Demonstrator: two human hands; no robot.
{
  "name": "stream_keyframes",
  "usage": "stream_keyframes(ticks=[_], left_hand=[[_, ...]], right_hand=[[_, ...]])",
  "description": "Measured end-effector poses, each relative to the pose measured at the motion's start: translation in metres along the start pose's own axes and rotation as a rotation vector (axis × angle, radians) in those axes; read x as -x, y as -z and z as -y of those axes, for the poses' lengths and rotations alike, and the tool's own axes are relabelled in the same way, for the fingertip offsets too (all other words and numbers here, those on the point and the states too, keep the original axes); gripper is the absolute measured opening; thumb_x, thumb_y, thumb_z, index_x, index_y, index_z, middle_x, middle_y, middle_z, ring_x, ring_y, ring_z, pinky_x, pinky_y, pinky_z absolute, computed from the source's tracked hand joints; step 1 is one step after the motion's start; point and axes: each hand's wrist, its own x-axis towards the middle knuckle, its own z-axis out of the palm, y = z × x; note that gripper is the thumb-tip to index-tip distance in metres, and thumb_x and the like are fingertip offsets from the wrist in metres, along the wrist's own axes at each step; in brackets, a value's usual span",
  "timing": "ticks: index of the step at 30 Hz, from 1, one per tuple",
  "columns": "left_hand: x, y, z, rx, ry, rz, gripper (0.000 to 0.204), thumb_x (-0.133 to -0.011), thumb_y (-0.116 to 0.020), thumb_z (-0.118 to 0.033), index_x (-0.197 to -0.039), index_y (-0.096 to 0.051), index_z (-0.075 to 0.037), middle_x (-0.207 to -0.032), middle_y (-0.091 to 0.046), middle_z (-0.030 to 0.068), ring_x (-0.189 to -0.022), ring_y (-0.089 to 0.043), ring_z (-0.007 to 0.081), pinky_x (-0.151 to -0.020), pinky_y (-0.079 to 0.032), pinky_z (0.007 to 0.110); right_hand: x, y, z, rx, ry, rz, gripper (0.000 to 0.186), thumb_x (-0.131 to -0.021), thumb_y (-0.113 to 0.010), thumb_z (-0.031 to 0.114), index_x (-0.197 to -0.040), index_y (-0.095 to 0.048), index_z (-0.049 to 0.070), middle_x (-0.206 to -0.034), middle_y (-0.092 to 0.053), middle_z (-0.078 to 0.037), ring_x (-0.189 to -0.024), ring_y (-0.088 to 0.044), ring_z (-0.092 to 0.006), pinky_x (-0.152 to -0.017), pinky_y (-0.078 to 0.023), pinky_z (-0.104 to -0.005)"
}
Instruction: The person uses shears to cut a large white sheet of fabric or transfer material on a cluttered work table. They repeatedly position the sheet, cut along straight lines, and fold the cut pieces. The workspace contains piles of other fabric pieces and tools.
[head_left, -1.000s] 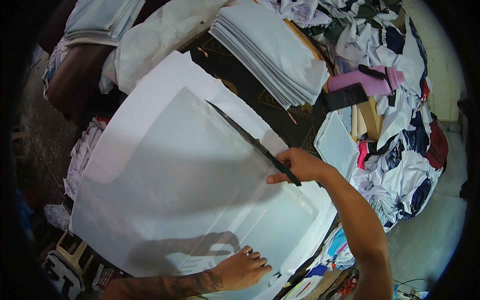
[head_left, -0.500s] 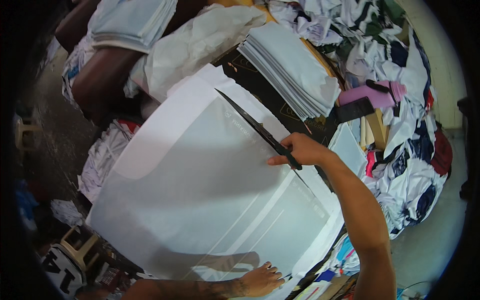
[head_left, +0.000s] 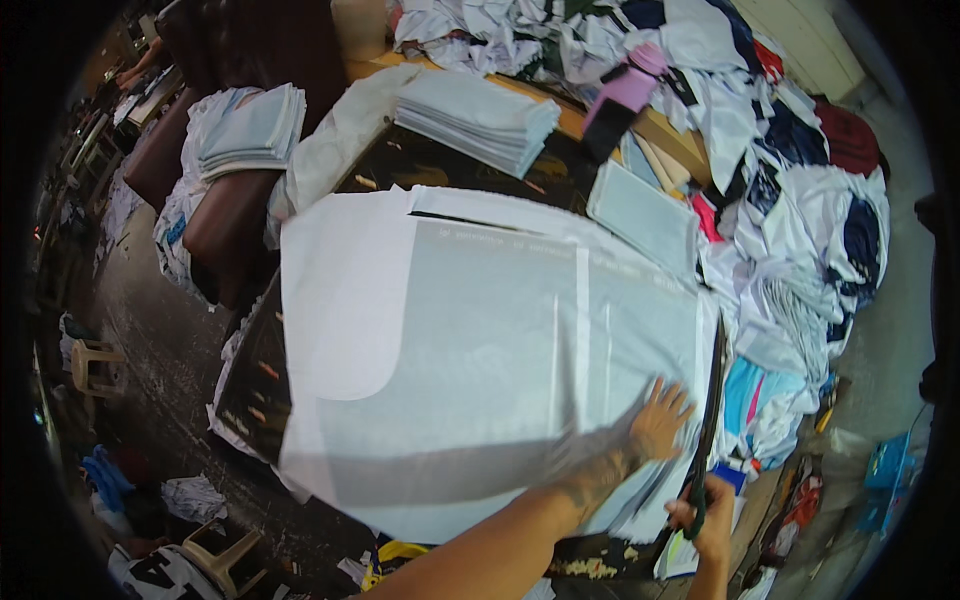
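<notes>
A broad white cloth sheet with a grey printed panel lies spread over the dark table. Along its far edge runs a long narrow slit, the dark table showing through. My left hand rests flat on the panel near the right edge, fingers spread. Beside it my right hand grips the handles of long black scissors. Their blades point away from me along the sheet's right edge. Whether they are cutting into the cloth I cannot tell.
Folded grey cloths are stacked beyond the sheet, with a smaller pile to the right. A pink bottle and a black phone are behind. Heaped garments crowd the right. A brown armchair stands at the left.
My right hand has carried the scissors from the sheet's far edge to its right edge. My left hand has shifted across the panel and spread its fingers. The view has turned.
</notes>
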Motion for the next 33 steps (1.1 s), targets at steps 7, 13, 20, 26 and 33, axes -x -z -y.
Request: stream_keyframes(ticks=[7, 13, 20, 26, 33], left_hand=[[0.234, 0.017, 0.047, -0.216, 0.460, -0.685, 0.069, -0.087, -0.080, -0.021, -0.151, -0.057, -0.007, -0.150, -0.057, 0.0173, -0.145, -0.046, 0.0431, -0.123, -0.031, 0.062], [0.483, -0.008, 0.045, 0.783, 1.250, -1.433, 0.117, -0.089, -0.076, -0.070, -0.167, -0.027, 0.002, -0.170, -0.033, 0.0239, -0.156, -0.032, 0.0437, -0.129, -0.020, 0.057], [0.519, -0.040, -0.012, 1.646, 1.139, -1.006, 0.029, -0.100, -0.080, -0.030, -0.117, -0.069, -0.010, -0.101, -0.069, -0.0031, -0.096, -0.066, 0.0119, -0.081, -0.051, 0.033], [0.538, -0.025, -0.036, 1.522, 1.089, -0.850, 0.022, -0.102, -0.077, -0.022, -0.116, -0.075, -0.005, -0.098, -0.072, 0.0006, -0.089, -0.067, 0.0108, -0.075, -0.053, 0.028], [0.542, -0.017, -0.030, 1.477, 1.117, -0.742, 0.019, -0.103, -0.074, -0.019, -0.112, -0.075, -0.002, -0.097, -0.071, 0.0014, -0.088, -0.068, 0.0105, -0.079, -0.055, 0.029]], right_hand=[[0.145, -0.018, -0.194, -0.098, -0.122, 0.219, 0.034, -0.090, -0.088, 0.027, -0.078, -0.067, 0.003, -0.061, -0.063, -0.001, -0.052, -0.060, -0.0104, -0.049, -0.044, -0.0292], [0.184, -0.054, -0.278, 0.076, -0.292, 0.703, 0.057, -0.089, -0.085, 0.054, -0.114, -0.068, 0.005, -0.100, -0.064, -0.003, -0.098, -0.059, -0.0155, -0.090, -0.046, -0.0343], [0.166, -0.181, -0.224, 0.282, -0.084, 1.019, 0.124, -0.086, -0.069, 0.082, -0.166, -0.032, -0.006, -0.167, -0.038, -0.034, -0.158, -0.037, -0.0430, -0.128, -0.031, -0.0453], [0.200, -0.302, -0.165, 0.223, 0.030, 0.867, 0.108, -0.090, -0.067, 0.080, -0.156, -0.049, -0.003, -0.151, -0.058, -0.032, -0.144, -0.054, -0.0445, -0.118, -0.042, -0.0466], [0.231, -0.296, -0.156, 0.203, 0.005, 0.830, 0.106, -0.087, -0.071, 0.077, -0.153, -0.052, -0.003, -0.141, -0.065, -0.032, -0.135, -0.061, -0.0446, -0.113, -0.046, -0.0470]])
